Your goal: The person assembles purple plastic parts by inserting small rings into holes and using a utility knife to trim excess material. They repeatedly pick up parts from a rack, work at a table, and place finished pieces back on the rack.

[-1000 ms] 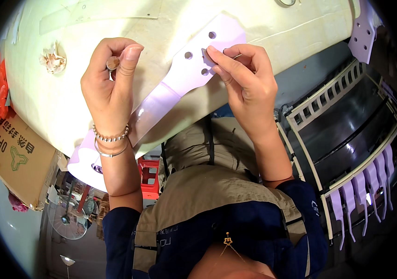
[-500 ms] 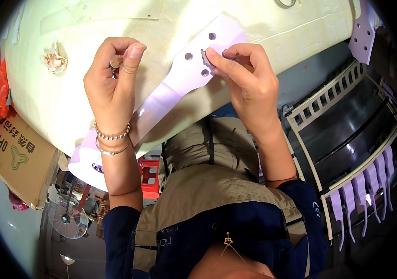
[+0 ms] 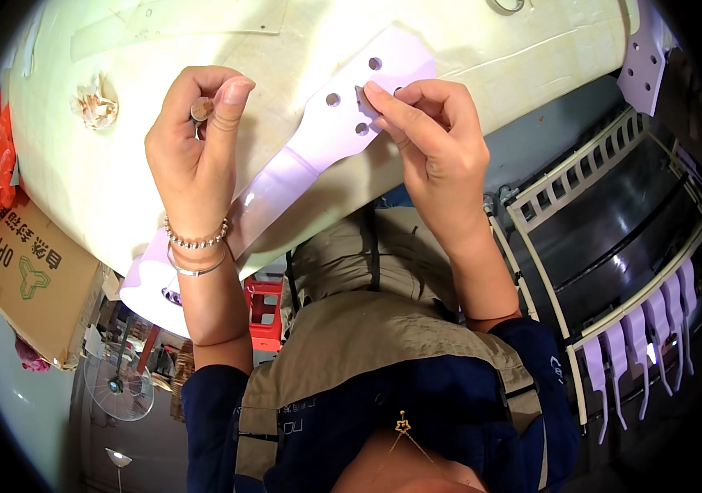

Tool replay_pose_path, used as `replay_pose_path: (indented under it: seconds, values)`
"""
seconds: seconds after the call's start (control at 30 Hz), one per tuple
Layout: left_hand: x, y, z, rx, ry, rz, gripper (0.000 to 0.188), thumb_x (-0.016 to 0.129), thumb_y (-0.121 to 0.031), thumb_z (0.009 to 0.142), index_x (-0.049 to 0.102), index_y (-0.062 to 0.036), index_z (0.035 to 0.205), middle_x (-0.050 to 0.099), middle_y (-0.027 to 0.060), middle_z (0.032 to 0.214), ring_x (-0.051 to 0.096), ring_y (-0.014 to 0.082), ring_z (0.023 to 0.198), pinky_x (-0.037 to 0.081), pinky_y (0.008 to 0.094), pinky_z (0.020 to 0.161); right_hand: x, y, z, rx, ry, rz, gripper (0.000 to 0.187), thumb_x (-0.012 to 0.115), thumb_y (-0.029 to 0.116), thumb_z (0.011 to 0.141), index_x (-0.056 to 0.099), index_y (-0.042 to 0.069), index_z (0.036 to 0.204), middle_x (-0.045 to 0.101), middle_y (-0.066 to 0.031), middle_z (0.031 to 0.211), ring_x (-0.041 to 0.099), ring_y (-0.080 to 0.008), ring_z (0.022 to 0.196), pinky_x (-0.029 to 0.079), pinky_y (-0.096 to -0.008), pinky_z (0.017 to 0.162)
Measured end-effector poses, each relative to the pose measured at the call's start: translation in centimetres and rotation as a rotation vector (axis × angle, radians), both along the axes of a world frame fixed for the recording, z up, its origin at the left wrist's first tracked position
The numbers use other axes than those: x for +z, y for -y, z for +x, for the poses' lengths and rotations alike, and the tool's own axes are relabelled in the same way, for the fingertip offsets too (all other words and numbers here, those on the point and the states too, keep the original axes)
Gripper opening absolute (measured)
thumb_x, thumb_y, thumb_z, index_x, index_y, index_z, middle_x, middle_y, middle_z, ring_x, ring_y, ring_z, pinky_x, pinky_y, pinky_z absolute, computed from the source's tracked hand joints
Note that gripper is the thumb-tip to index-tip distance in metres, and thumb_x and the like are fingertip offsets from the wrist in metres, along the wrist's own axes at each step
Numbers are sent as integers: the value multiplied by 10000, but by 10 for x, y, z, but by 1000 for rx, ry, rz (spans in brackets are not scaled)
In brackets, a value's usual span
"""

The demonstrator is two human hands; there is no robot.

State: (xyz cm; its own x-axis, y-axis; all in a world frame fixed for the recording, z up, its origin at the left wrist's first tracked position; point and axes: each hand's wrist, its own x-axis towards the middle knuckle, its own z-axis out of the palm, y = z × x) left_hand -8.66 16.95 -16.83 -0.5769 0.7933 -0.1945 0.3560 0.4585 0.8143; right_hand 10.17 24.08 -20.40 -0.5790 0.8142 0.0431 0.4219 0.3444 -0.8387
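Your right hand (image 3: 444, 148) pinches a small grey piece (image 3: 361, 99) between its fingers, at the lilac headstock (image 3: 351, 80) over the surface (image 3: 178, 49); its holes (image 3: 333, 99) are cut but bare. Your left hand (image 3: 188, 164) curls around a cylinder (image 3: 201, 108).

- Left hand (image 3: 195, 152) is hovering over the bench (image 3: 548, 57), inside its near edge; fingers are curling inward, thumb is pointing up and pressing toward the index.
- Left forearm (image 3: 211, 308) is rising almost vertically, wrist staying in line with it.
- Right hand (image 3: 445, 135) is reaching in over the near edge, index and thumb pinching, other fingers folding behind.
- Right forearm (image 3: 478, 263) is slanting up and left.
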Motion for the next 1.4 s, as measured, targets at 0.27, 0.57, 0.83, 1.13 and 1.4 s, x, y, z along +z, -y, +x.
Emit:
replay_pose_path:
  seconds: [0.27,0.57,0.83,1.13,1.4]
  values:
    - [-1,-1,1,-4,3,22,186,611,-204,832,581,-22,815,549,-3,668,444,57,619,369,173,575,6,-11,4,83,-23,-100,305,614,-89,720,661,65,978,513,-57,887,575,-132,728,512,-220,629]
    - [-1,-2,0,-8,-17,43,188,605,-203,839,581,-18,810,537,-9,658,434,55,612,356,170,567,5,4,9,-24,-28,-58,326,629,-87,706,669,91,976,552,-72,965,559,-111,689,478,-208,594]
    - [-1,-1,0,-10,-1,36,188,603,-204,841,581,-19,813,535,-11,658,420,51,595,342,168,542,1,9,5,-56,6,44,341,684,-29,640,677,129,942,546,-71,916,551,-166,674,483,-255,574]
    - [-4,-1,1,-16,23,44,180,606,-204,839,587,-26,825,538,-17,660,421,46,598,350,167,542,3,1,10,20,-17,-39,345,622,-103,700,670,97,977,533,-84,951,570,-124,702,501,-213,598]
    - [-3,-2,2,-20,16,23,189,608,-217,838,588,-30,818,540,-14,657,424,47,592,351,164,538,5,2,8,-10,13,-32,335,612,-103,715,665,91,983,522,-78,930,585,-131,730,530,-218,642]
